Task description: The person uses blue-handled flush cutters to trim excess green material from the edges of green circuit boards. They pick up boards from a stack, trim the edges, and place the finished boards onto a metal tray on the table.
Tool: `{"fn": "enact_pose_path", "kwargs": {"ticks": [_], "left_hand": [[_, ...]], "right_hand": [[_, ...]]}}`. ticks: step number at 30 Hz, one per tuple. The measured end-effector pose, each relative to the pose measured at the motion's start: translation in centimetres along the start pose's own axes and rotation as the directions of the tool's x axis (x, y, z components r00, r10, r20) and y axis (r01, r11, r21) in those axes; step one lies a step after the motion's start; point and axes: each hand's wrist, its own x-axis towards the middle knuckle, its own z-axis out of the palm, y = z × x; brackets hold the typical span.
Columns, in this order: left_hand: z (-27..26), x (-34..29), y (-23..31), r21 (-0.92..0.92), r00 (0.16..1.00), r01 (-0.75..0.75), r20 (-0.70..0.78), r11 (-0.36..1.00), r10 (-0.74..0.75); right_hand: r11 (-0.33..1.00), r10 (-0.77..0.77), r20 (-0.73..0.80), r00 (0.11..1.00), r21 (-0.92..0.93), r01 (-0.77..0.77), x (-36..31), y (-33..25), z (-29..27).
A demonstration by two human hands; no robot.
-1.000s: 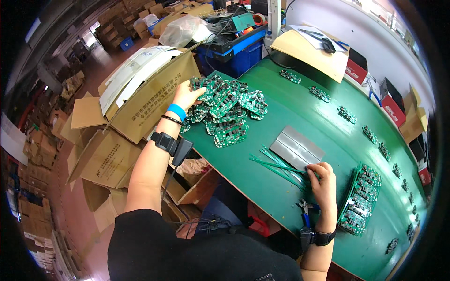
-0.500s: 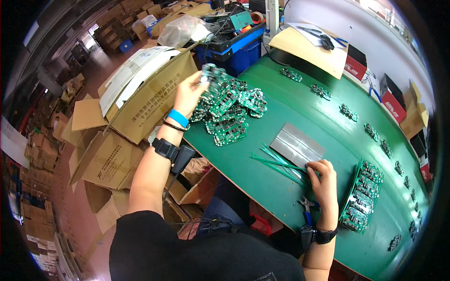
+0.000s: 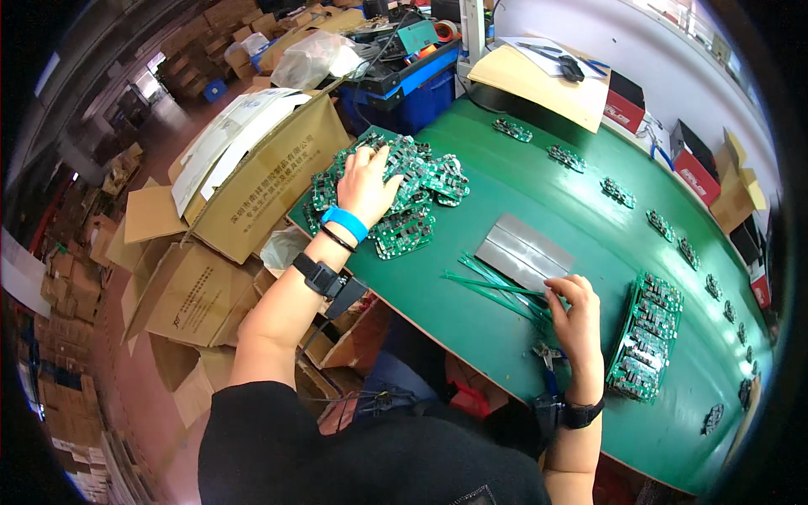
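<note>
My left hand (image 3: 364,192) lies over a heap of green circuit boards (image 3: 408,236) on the left of the bench, fingers spread and touching the boards on top. Its fingertips are partly lost among them. On the right, my right hand (image 3: 575,316) is closed, thumb and forefinger pinching the end of a thin green strip (image 3: 497,287). More such strips lie loosely crossed beneath it. A grey flat plate (image 3: 524,252) lies just beyond the strips. Close to my right wrist are blue-handled pliers (image 3: 550,370), partly hidden by the forearm.
A panel of joined circuit boards (image 3: 646,337) lies right of my right hand. Single boards (image 3: 619,193) form a curved row along the far side of the green bench (image 3: 471,210). Cardboard boxes (image 3: 261,198) crowd the left edge. A blue bin (image 3: 412,109) stands behind.
My left hand has come down onto the heap; the board it held up is no longer distinct from the others. My right hand keeps its pinch on the strip. The view has shifted slightly.
</note>
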Motion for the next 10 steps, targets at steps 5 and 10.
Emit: {"fn": "enact_pose_path", "kwargs": {"ticks": [5,10], "left_hand": [[-0.1,-0.2,0.1,-0.003,0.966,-0.115,-0.232,0.993,0.111],[-1.2,-4.1,2.8,-0.297,0.968,-0.202,-0.204,0.933,0.145]], "right_hand": [[0.999,0.010,-0.178,0.984,-0.028,-0.015,-0.4,-1.4,-1.6],[0.917,-0.049,-0.389,0.920,-0.383,-0.114,-3.1,-4.8,-7.1]]}}
